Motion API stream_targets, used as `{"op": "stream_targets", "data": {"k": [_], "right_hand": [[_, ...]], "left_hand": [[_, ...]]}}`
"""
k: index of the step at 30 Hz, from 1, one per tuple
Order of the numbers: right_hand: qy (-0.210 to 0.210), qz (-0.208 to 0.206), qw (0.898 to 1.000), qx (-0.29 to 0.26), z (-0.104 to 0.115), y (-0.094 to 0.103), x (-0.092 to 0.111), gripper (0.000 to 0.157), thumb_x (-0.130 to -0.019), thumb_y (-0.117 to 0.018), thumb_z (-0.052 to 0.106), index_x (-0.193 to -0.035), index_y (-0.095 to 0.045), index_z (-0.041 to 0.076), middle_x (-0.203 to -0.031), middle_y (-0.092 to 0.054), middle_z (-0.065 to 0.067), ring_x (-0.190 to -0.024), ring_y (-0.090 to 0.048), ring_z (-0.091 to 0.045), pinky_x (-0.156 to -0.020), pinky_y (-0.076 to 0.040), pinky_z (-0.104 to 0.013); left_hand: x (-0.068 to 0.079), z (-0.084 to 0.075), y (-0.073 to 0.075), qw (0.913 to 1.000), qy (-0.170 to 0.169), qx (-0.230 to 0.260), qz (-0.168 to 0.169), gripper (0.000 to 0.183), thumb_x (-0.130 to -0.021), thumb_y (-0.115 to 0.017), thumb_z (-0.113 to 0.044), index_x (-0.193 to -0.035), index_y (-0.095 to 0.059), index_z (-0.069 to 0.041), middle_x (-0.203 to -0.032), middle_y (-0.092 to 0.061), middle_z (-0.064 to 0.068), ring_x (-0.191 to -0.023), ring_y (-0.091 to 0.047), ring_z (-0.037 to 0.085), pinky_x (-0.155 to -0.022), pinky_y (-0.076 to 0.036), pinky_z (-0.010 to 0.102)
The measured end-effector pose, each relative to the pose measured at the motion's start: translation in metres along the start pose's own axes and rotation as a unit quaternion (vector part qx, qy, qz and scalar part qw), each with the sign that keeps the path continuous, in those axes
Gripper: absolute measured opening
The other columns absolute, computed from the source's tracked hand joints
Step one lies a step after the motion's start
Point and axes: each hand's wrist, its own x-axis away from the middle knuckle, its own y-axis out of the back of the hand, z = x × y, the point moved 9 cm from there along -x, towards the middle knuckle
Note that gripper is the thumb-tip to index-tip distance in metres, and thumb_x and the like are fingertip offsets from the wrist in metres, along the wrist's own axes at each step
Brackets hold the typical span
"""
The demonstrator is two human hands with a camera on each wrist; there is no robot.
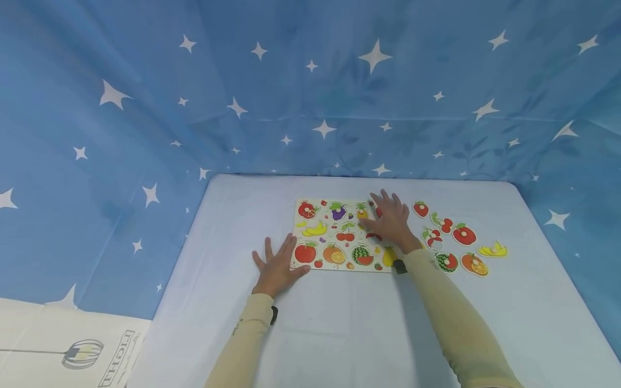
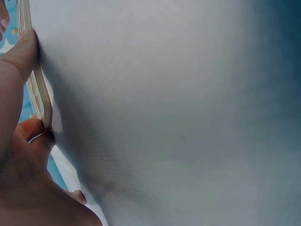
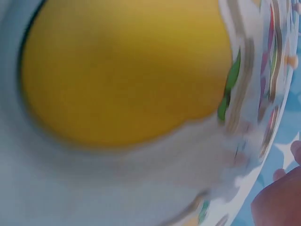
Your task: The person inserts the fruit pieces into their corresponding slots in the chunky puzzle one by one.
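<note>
A fruit puzzle board (image 1: pixel 326 260) lies flat on the table, with printed fruit pictures and small knobs on some of them. My left hand (image 1: pixel 277 269) is at its near left corner, fingers spread and thumb along the front edge. In the left wrist view the thumb (image 2: pixel 26 54) touches the board's side. My right hand (image 1: pixel 392 221) is spread over the board's right part, its thumb beside the pineapple (image 1: pixel 362 212) and the fingers toward the far right corner. It hides several pictures. A large yellow fruit shape (image 3: pixel 127 70) with a green leaf fills the right wrist view.
Loose fruit pieces lie right of the board: a strawberry (image 1: pixel 420 209), an apple (image 1: pixel 464 235), a banana (image 1: pixel 492 250), an orange (image 1: pixel 474 264), a watermelon (image 1: pixel 446 262) and cherries (image 1: pixel 445 225). A blue star-patterned cloth (image 1: pixel 291 97) rises behind the white table (image 1: pixel 330 323).
</note>
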Motion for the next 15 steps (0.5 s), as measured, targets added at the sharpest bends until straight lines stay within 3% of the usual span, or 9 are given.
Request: {"op": "stream_targets", "data": {"k": [6,15], "right_hand": [[-0.022,0.013,1.0,-0.005,-0.021,0.01,0.003,0.094,-0.099,-0.074,0.047,-0.17,-0.027,0.01,-0.177,-0.009,-0.024,-0.159,-0.001,-0.053,-0.119,0.001,-0.079],[-0.045,0.011,0.999,-0.004,-0.047,0.031,0.01,0.09,-0.1,-0.074,0.043,-0.169,-0.029,0.007,-0.176,-0.012,-0.026,-0.158,-0.001,-0.055,-0.118,-0.003,-0.08]], "left_hand": [[-0.001,-0.001,-0.001,1.0,0.001,-0.001,0.003,0.094,-0.096,-0.079,-0.049,-0.171,-0.031,-0.017,-0.178,-0.021,0.001,-0.159,0.005,0.053,-0.116,0.008,0.081],[0.002,-0.003,0.002,1.0,0.005,-0.002,-0.004,0.094,-0.095,-0.08,-0.047,-0.17,-0.033,-0.017,-0.178,-0.023,0.001,-0.16,0.003,0.053,-0.116,0.007,0.081]]}}
